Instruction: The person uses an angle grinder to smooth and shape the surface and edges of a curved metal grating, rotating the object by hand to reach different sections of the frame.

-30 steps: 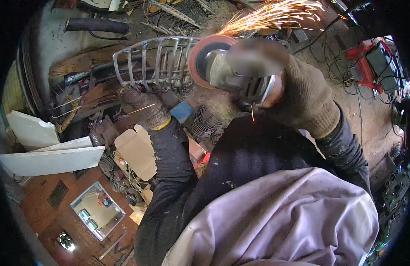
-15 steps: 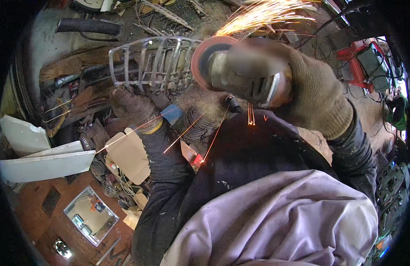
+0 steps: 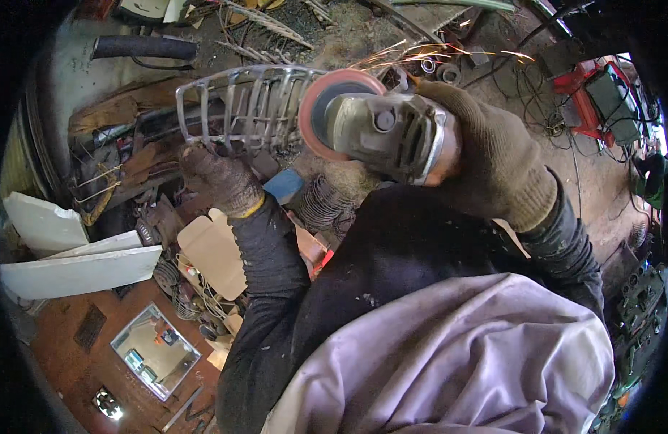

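In my right hand (image 3: 493,148), covered by a brown knit glove, is an angle grinder (image 3: 392,137); the fingers wrap round its body. Its reddish disc (image 3: 310,126) overlaps the right end of a grey metal rack of curved bars (image 3: 256,105). Whether disc and bars touch at this instant is hard to tell. My left hand (image 3: 222,176), in a dirty brown glove, is closed on the rack's near edge, with the fingertips partly hidden. A thin spray of sparks (image 3: 421,54) flies off beyond the grinder to the right.
White boards (image 3: 81,271) and a cardboard piece (image 3: 215,253) lie left of my left arm. A coiled spring (image 3: 323,206) rests between my arms. Loose cables (image 3: 540,108) and a red-and-grey machine (image 3: 601,105) are at far right. A framed mirror (image 3: 155,351) lies lower left.
The dense spark stream has thinned to a few streaks, and the sparks near my lap are gone. My right hand and the grinder have shifted slightly left. My left hand keeps its grip.
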